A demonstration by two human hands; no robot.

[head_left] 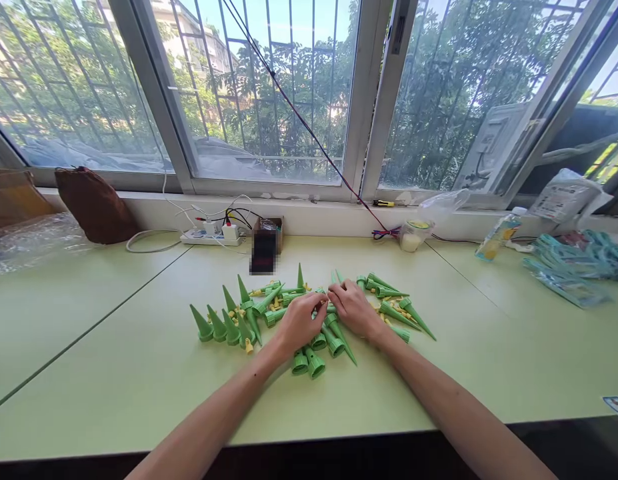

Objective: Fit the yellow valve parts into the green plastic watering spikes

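My left hand (303,321) and my right hand (355,307) meet over the middle of a pile of green plastic spikes. The fingers of both are bent and pinched together, almost touching; whatever is between them is too small or hidden to make out. Two pale green tips (337,275) rise just behind my right fingers. Below the hands lie hollow spikes with open collars, such as this green spike (315,365). At the left, several green cones (232,331) stand upright in a row on their collars. Small yellow pieces (249,346) are scattered among them.
Behind the pile are a small cardboard box (275,235) with a blurred dark object before it, and a power strip (203,237) with cables. A brown bag (96,207) is back left. A plastic cup (413,237), a bottle (499,235) and bluish packets (563,267) stand right.
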